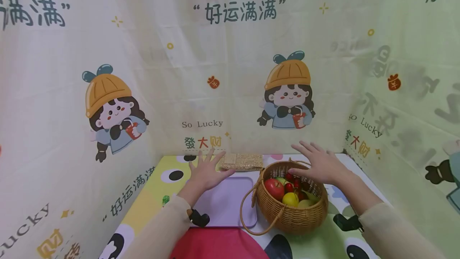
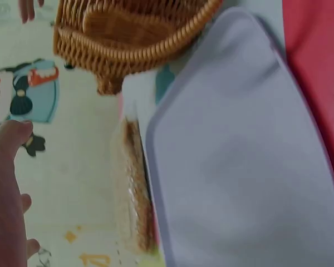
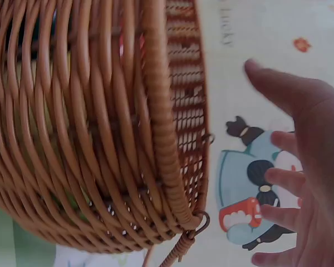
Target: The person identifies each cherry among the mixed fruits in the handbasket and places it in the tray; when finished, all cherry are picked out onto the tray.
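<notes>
My left hand (image 1: pixel 206 174) is spread over the far left part of a lilac tray (image 1: pixel 223 207), fingers straight and holding nothing. With fingers apart, my right hand (image 1: pixel 321 166) hovers at the far right rim of a wicker basket (image 1: pixel 294 215), also holding nothing. Inside the basket are a red apple (image 1: pixel 274 189), a yellow lemon-like fruit (image 1: pixel 290 199), and several small red and green fruits. The basket's handle (image 1: pixel 248 227) hangs down on its left side, overlapping the tray. In the right wrist view the woven side (image 3: pixel 89 128) hides most of the contents.
Behind the tray lies a clear-wrapped tan packet (image 1: pixel 248 162). A red round patch (image 1: pixel 219 245) is in front of the tray on the patterned tablecloth (image 1: pixel 154 195). A printed curtain (image 1: pixel 237 91) rises behind and along both sides.
</notes>
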`<state>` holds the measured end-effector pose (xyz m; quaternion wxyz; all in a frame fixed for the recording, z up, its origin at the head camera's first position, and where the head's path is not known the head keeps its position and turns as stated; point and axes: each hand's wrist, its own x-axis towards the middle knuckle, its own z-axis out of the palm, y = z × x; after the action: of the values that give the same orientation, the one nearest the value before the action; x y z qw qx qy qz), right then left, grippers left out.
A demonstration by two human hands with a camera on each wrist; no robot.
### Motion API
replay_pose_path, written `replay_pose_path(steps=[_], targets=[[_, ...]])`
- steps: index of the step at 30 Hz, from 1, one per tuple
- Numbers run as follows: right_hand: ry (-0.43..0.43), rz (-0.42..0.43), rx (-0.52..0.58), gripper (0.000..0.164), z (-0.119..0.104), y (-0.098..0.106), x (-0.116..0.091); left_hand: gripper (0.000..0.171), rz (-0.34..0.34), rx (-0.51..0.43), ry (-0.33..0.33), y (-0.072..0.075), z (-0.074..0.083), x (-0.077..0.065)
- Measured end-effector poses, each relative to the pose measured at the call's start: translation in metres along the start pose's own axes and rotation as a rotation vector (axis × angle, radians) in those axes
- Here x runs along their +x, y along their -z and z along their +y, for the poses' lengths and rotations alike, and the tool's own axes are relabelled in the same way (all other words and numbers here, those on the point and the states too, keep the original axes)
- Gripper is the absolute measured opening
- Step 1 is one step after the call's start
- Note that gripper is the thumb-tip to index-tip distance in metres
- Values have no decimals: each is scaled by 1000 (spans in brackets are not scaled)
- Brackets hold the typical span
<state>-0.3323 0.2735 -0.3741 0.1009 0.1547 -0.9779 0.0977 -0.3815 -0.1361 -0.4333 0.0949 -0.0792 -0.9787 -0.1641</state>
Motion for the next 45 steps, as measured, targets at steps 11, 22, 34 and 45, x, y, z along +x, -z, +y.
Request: replay_pose_path(steps=[11,22,34,45], targets=[[-36,85,405,77,13,-2,-53,63,35,-189,-341,-8,68,-18],[-232,236,586,52,35,-26,-107,29,-265,-348,-654,9,148,-41],[-451,54,821,62,51,-60,-131,29,-626,-237,-613,13,208,-18],[-440,35,1000,73,40,-73,-119,27,-618,-254,-445,-11,223,0]])
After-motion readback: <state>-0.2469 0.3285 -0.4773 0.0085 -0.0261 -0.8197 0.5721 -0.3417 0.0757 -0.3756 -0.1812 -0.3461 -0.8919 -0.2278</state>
